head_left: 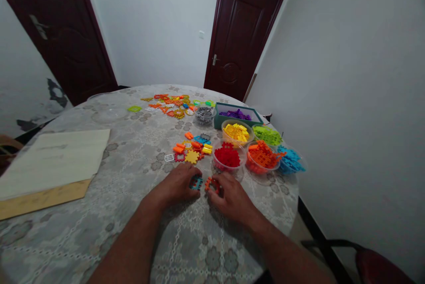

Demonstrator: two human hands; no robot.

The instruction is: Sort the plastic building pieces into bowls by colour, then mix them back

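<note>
At the near middle of the patterned tablecloth, here are two hands at work: the left hand curls in, thumb and fingers nearly closed, gripping a blue piece by its edges. And just to its right, the right hand has its fingers bent around an orange piece, thumb below! The two pieces face each other, near but apart. Just beyond lies a loose cluster, with a yellow piece at its near side; to the right, red pieces fill a clear bowl.
</note>
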